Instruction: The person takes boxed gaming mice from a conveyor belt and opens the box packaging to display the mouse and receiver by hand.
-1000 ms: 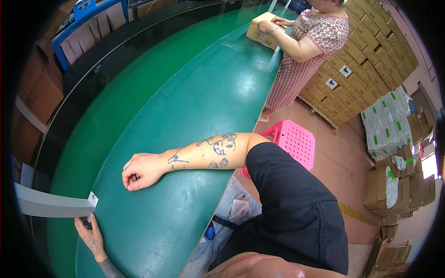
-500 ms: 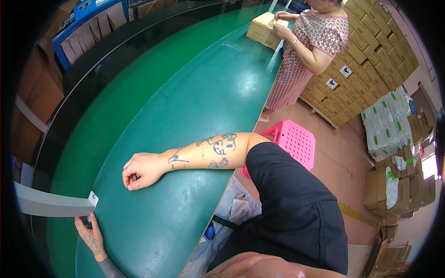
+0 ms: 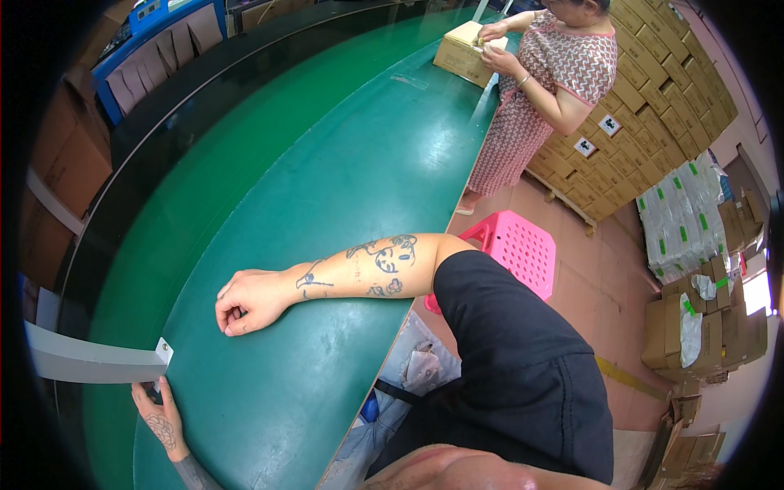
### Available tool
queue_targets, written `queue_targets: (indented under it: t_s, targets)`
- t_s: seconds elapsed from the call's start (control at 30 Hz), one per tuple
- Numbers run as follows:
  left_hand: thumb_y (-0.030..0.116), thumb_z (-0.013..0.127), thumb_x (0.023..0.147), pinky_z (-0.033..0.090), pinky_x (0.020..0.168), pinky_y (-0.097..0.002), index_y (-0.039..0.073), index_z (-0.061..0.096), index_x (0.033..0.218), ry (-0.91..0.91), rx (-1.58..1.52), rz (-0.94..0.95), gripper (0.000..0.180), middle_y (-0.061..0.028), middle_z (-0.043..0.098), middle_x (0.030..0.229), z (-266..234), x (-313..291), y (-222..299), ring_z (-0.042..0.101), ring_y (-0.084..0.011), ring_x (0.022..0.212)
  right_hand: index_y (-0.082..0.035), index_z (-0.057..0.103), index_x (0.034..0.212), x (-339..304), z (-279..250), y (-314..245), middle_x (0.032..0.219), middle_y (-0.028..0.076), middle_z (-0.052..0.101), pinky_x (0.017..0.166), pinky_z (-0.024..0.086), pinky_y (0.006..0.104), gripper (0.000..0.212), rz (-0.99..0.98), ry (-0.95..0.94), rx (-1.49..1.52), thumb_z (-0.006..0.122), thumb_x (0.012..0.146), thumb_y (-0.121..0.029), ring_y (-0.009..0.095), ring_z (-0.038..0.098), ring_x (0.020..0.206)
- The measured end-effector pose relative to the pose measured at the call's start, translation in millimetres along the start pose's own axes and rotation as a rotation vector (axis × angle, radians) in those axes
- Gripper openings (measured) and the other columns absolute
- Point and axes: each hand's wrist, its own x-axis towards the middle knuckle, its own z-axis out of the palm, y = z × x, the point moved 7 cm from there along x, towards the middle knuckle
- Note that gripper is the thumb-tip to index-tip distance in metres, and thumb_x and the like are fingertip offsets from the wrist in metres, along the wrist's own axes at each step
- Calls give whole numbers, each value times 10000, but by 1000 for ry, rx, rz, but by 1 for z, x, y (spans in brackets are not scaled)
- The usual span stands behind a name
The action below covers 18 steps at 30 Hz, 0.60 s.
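Across the green work table (image 3: 327,204) lies my right forearm, with my right hand (image 3: 255,302) resting on the surface. Its fingers are loosely curled in, and no object shows in them. My left hand (image 3: 163,420) is at the lower left, thumb and fingers apart. Its fingertips reach the foot of a grey metal bracket arm (image 3: 98,359), which partly covers them. Whether they touch it, I cannot tell. At the far end of the table a person (image 3: 547,90) stands with both hands at the top of a cardboard box (image 3: 464,55).
A bright green conveyor belt (image 3: 204,155) runs along the table's far side. To the right stand a pink plastic stool (image 3: 523,253), stacked cartons on a pallet (image 3: 645,98), wrapped white packs (image 3: 682,216) and loose cardboard boxes (image 3: 702,327).
The person at the far end has leaned a little and shifted their hands on the box top. Both my hands stay where they were.
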Motion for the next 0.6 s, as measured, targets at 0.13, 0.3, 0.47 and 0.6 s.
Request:
queue_targets:
  t_s: [0.13, 0.3, 0.47, 0.6]
  targets:
    - [223, 573, 883, 403, 747, -341, -56, 405, 1262, -1, 9, 7, 500, -161, 517, 1026, 0, 0, 2, 496, -248, 895, -71, 653, 859, 0, 0, 0, 793, 35, 627, 646, 503, 285, 135, -9, 10, -10, 619, 816, -194, 141, 625, 724]
    - [229, 573, 883, 402, 742, -338, -57, 408, 1259, 11, 17, 33, 501, -158, 519, 1025, -1, 0, 2, 496, -247, 892, -70, 653, 856, 1, 1, 1, 790, 35, 627, 643, 504, 285, 133, -19, 12, -5, 621, 813, -191, 142, 626, 722]
    - [219, 580, 881, 413, 857, -371, -75, 422, 1238, -40, 10, -52, 489, -196, 517, 1097, -1, 1, 5, 512, -279, 967, -67, 653, 858, 0, 0, 1, 792, 37, 627, 646, 505, 285, 136, -15, 14, -4, 621, 813, -191, 143, 626, 728]
    - [216, 582, 880, 414, 851, -371, -76, 425, 1235, -47, 22, -64, 486, -194, 520, 1087, -2, 1, 7, 512, -276, 959, -68, 654, 861, 0, 1, 1, 792, 36, 624, 653, 506, 285, 136, 2, 4, 0, 620, 814, -191, 143, 625, 733]
